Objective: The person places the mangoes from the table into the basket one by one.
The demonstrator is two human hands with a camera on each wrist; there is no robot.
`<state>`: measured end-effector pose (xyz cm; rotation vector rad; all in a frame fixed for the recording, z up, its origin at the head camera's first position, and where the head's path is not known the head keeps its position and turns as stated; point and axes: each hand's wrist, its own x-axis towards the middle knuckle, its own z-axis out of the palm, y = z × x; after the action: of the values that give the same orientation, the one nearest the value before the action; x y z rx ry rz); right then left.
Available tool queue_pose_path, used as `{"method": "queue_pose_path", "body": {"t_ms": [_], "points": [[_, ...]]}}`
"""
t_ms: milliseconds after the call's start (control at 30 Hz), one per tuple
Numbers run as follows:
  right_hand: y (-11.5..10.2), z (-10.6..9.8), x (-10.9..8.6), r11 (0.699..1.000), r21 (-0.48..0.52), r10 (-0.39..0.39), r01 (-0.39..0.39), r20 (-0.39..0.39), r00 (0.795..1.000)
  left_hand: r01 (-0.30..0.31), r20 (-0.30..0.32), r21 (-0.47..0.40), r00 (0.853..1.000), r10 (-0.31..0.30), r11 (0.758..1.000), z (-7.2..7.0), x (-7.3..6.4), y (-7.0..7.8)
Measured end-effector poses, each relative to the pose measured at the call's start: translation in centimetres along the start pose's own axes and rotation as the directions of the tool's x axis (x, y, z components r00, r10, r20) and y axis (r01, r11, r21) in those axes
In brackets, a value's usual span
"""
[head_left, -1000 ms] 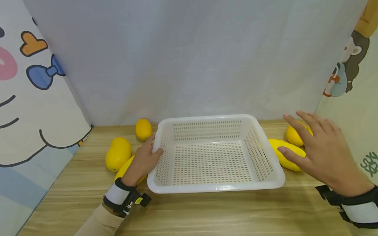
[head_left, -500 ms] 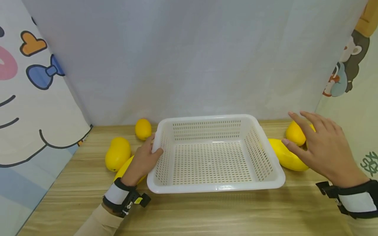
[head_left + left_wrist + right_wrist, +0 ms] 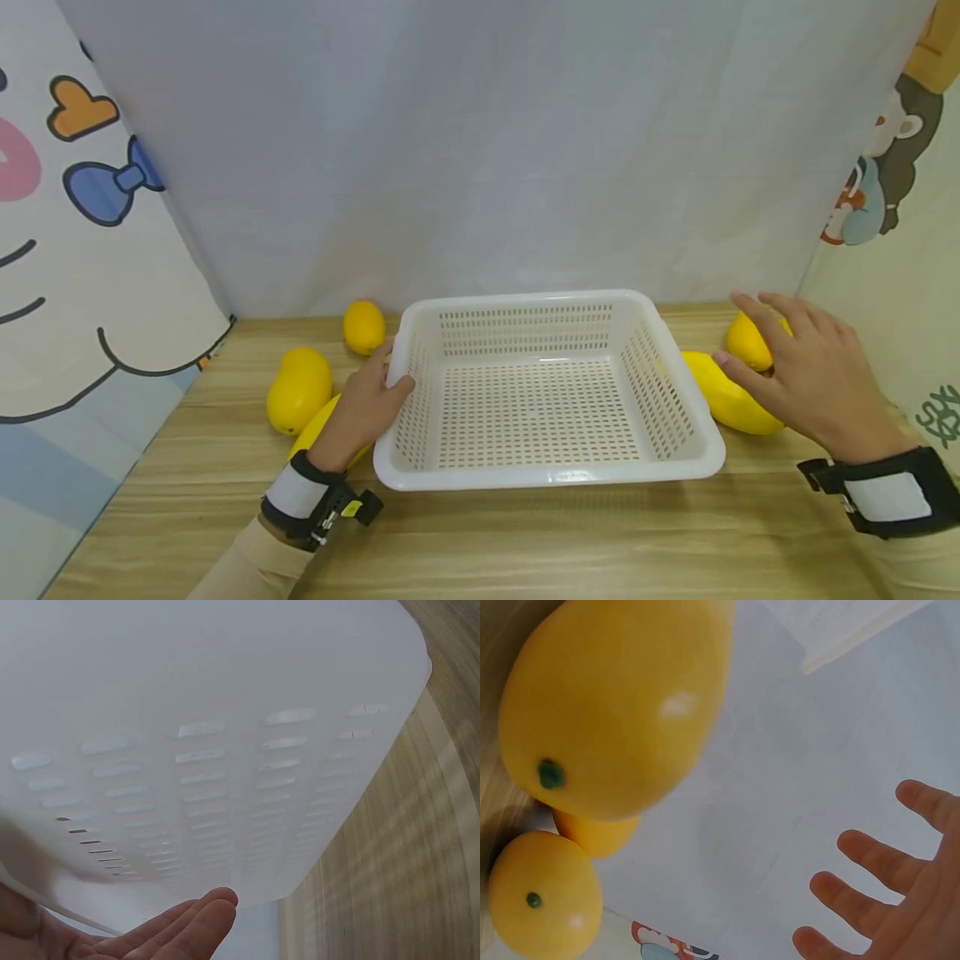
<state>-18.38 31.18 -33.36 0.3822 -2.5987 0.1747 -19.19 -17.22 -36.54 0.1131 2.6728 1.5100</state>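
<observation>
A white perforated plastic basket (image 3: 525,477) with nothing in it stands in the middle in the head view. My left hand (image 3: 363,407) holds its left rim, thumb over the edge and fingers along the outside; those fingers (image 3: 196,930) show beside the slotted wall in the left wrist view. My right hand (image 3: 825,379) is spread in the air near the yellow fruit on the right and holds nothing. Closest to it lies a large, smooth mango-like yellow fruit (image 3: 731,396). Behind is a rounder yellow fruit (image 3: 750,343), partly hidden by the fingers.
At the left, on the wood-grain table (image 3: 480,542), are a plump yellow fruit (image 3: 300,392), a small yellow fruit (image 3: 364,327) and a long yellow one (image 3: 313,429) partly under my left wrist. A pale curtain (image 3: 525,167) closes off the back, with printed sheets at both sides.
My right hand has shifted slightly to the left, its wrist rising in the head view, with fingers still spread. The left hand and the basket have stayed in place.
</observation>
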Motion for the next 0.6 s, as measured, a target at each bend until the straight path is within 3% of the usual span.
{"method": "queue_pose_path", "body": {"t_ms": [133,600], "points": [[0.1,0.6,0.0,0.999,-0.004,0.039,-0.039,0.082,0.996,-0.005,0.002,0.004,1.0,0.005,1.0,0.0,0.0,0.0],[0.7,2.8,-0.3,1.0,0.01,0.018,-0.021,0.184,0.983,0.003,-0.007,0.009,1.0,-0.003,1.0,0.1,0.2,-0.1]]}}
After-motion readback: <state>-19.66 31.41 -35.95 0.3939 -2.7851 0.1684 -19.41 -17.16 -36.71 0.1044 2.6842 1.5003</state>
